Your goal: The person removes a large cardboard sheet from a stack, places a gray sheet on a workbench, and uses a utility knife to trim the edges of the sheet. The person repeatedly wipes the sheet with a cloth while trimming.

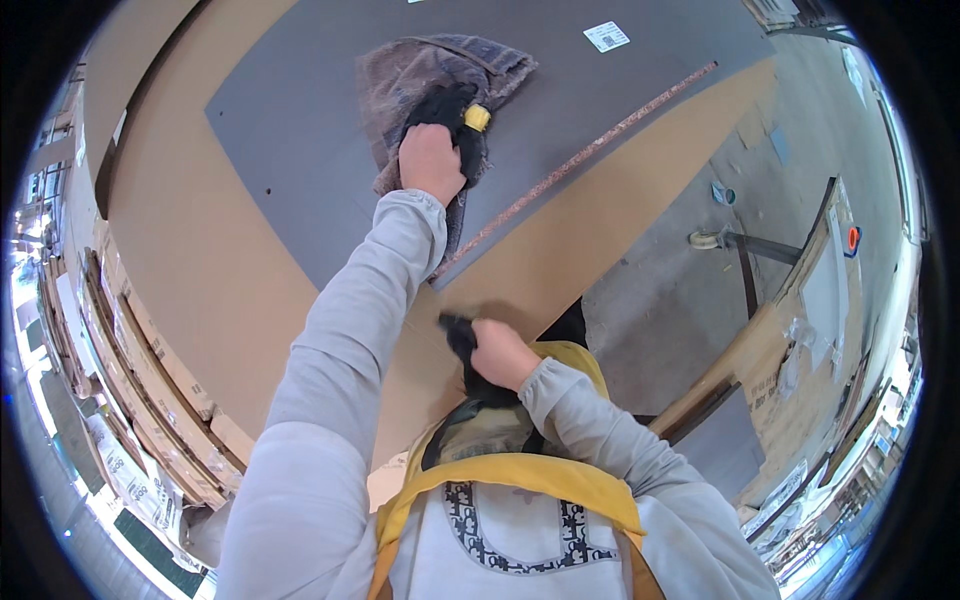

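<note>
A grey-brown cloth [385, 85] lies bunched on a dark grey panel [300, 130] in the upper middle. My left hand [437, 145], in a black glove with the back bare, presses down on the cloth with its fingers gripping it. A yellow band [477, 118] shows at the glove's finger. My right hand [488, 350], gloved in black too, hovers low at my waist by the near edge of the cardboard. Its fingers are dark and smeared by motion, so whether it holds anything is hidden.
Brown cardboard [600, 220] lies under the panel, whose right edge is a speckled reddish strip [590, 150]. A white label [606, 37] sits on the panel. Stacked boards [150, 350] stand at left. At right a cardboard-topped surface [800, 350] holds scraps and an orange tape roll [853, 240].
</note>
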Demonstrator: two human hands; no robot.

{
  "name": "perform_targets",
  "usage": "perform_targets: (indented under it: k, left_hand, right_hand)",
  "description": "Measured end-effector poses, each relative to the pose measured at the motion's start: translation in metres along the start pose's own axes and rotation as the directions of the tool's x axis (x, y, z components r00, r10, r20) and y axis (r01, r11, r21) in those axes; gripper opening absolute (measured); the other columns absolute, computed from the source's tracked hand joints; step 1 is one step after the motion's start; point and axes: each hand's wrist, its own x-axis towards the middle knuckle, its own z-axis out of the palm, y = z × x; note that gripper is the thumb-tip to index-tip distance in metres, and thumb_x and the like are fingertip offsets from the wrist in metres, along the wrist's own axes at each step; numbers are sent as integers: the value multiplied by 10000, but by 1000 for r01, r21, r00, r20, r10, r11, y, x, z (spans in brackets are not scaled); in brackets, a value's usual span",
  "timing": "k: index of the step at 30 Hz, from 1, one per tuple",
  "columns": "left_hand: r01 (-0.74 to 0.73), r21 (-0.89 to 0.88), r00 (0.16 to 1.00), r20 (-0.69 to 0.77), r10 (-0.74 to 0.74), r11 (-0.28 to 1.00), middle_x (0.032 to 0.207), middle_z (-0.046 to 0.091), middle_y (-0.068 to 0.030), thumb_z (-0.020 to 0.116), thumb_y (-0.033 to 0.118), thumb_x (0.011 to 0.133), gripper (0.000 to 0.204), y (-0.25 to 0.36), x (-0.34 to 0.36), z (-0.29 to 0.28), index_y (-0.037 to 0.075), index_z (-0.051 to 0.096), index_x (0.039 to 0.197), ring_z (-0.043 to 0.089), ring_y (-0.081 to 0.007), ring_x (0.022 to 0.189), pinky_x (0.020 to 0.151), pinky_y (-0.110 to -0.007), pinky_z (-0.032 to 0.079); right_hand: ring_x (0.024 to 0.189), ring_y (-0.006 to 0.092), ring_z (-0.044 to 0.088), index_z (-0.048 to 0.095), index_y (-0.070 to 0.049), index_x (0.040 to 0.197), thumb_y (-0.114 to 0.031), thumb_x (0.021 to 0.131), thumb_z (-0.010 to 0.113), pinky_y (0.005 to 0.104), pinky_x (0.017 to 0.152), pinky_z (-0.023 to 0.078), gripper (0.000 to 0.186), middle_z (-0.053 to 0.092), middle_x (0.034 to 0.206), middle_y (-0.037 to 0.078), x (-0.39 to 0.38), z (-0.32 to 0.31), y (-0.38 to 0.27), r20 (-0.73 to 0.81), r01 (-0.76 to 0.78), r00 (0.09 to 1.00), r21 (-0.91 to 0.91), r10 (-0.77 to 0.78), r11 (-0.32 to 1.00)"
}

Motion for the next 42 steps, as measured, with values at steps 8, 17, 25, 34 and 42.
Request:
perform_targets:
  k: [8,17,25,34,42]
  left_hand:
    - [-482,-50,745,502,439,875,984,594,-202,606,74,679,250,-33,-112,-37,9,625,919,551,-358,990,849,-431,461]
    - [-580,-177,586,587,558,795,1181,586,-162,616,63,669,517,49,-20,6,49,594,1186,548,-348,1065,897,-415,473]
    - [-576,-162,749,290,596,801,745,638,-187,620,101,694,89,255,185,129,18,652,697,616,-348,780,751,-435,505]
    - [-66,103,979,198,44,993,780,651,-218,547,110,789,174,249,243,122,20,693,759,638,-381,768,732,-473,519]
    - [417,354,903,-57,-425,837,841,601,-216,649,11,670,144,69,101,56,13,565,787,565,-417,862,765,-499,457]
  right_hand:
    - [963,434,606,645,51,988,-150,833,509,462,849,466,288,651,947,285,-104,-77,151,412,-247,847,-253,335,935]
    - [571,171,606,635,-10,860,-224,898,595,310,498,482,221,633,710,96,-156,-173,222,230,-573,784,627,577,528]
    - [666,171,616,632,-24,1000,-240,880,621,293,585,508,247,638,815,74,-143,-289,235,222,-363,814,916,536,172]
    - [728,193,637,591,-20,1121,-260,942,569,321,620,541,300,641,939,114,-129,-356,182,401,-441,867,894,294,82]
    - [685,145,569,564,-3,1044,-69,933,535,278,609,479,132,596,835,61,32,-449,86,-415,427,862,288,-290,857]
